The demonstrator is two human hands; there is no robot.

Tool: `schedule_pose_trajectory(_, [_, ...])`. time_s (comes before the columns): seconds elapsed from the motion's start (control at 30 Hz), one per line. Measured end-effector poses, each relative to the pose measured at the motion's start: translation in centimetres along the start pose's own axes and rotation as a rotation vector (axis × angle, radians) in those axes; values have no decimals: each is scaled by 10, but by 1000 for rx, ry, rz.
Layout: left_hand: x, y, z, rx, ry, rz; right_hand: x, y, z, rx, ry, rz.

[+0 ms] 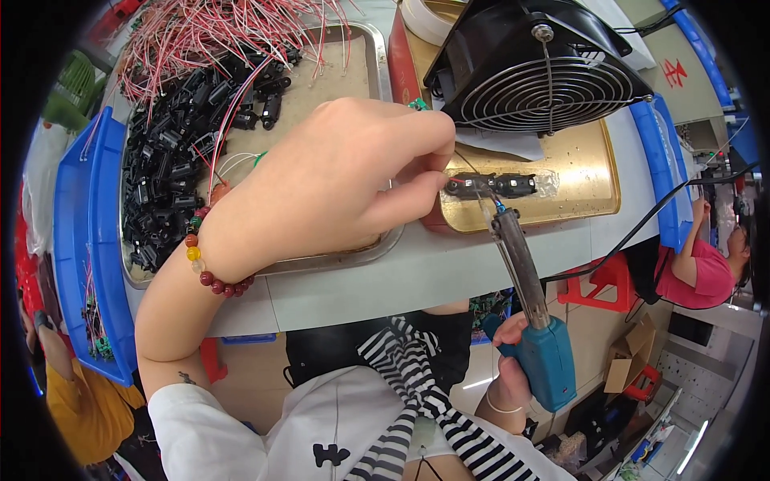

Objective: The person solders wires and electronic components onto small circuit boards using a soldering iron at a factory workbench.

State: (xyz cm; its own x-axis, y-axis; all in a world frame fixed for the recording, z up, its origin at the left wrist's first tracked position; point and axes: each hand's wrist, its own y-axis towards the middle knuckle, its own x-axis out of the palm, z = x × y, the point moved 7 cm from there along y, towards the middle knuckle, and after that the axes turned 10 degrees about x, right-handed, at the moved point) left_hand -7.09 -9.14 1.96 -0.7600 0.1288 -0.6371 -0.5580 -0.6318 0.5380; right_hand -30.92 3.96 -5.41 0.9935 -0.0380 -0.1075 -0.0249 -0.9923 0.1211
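My left hand reaches across from the left, thumb and forefinger pinched on a thin red wire. The wire meets a small black plastic part in a gold-coloured tray, and a similar black part lies end to end with it. Wrapped around the teal handle of a soldering gun is my right hand, partly hidden by it. The gun's tip comes down at the first black part, close to my left fingertips; exact contact is too small to tell.
A black fan with a wire guard stands behind the gold tray. At left, a metal tray holds many black parts and red and white wires. Blue bins flank the table. A dark cable hangs right; people sit on both sides.
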Motion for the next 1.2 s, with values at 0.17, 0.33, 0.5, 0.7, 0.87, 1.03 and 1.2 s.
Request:
schedule_pose_trajectory(0.17, [0, 0, 1, 6, 17, -11, -1, -1, 1, 6, -72, 19])
schedule_pose_trajectory(0.33, [0, 1, 2, 18, 23, -6, -1, -2, 1, 11, -105, 33])
schedule_pose_trajectory(0.5, [1, 0, 2, 26, 41, -10, 1, 0, -4, 9, -148, 42])
schedule_pose_trajectory(0.7, [1, 0, 2, 29, 47, 1, 1, 0, -6, 5, -235, 35])
schedule_pose_trajectory(0.87, [2, 0, 3, 35, 64, 4, 4, 1, -7, 67, -162, 70])
schedule_pose_trajectory(1.03, [2, 0, 3, 32, 65, 3, 9, 4, -10, 80, -102, 68])
schedule_pose_trajectory(1.2, [2, 0, 3, 27, 70, -6, 6, 4, -9, 65, -115, 31])
